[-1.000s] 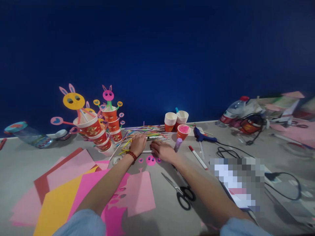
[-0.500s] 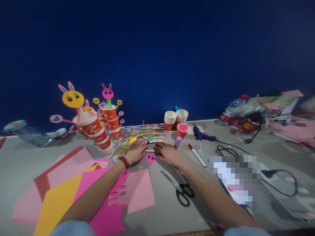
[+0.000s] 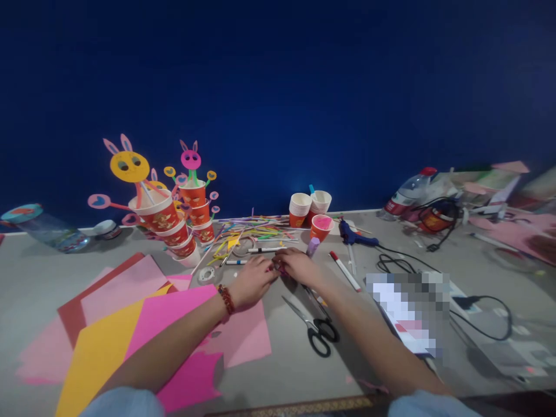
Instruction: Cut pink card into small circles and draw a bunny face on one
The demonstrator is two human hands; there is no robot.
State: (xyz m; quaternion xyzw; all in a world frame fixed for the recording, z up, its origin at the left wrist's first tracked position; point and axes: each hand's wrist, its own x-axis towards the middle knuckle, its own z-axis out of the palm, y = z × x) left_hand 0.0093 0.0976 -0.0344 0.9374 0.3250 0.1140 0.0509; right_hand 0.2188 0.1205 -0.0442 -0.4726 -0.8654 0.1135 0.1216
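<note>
My left hand point(image 3: 256, 279) and my right hand point(image 3: 296, 265) meet above the middle of the table, fingers bent and pressed together. Between the fingertips shows a sliver of a magenta paper face disc point(image 3: 282, 269); the fingers hide most of it. A white marker with a blue band point(image 3: 237, 262) lies just left of my left hand, and a white marker with a black band point(image 3: 267, 250) lies behind both hands. A purple glue stick point(image 3: 313, 247) stands beside my right hand. Black-handled scissors point(image 3: 319, 336) rest nearer to me, below my right wrist.
Coloured paper sheets point(image 3: 104, 347) cover the left front. Stacked cup figures point(image 3: 163, 211) stand behind them. Paper sticks point(image 3: 260, 227) lie at the back, near white cups point(image 3: 299, 202). A blue glue gun point(image 3: 356, 236), its cord, and a red-capped marker point(image 3: 345, 271) lie to the right.
The magenta face disc has left the table and is now between my fingers. My left hand moved right to meet my right hand. The blue-banded marker now lies at the left.
</note>
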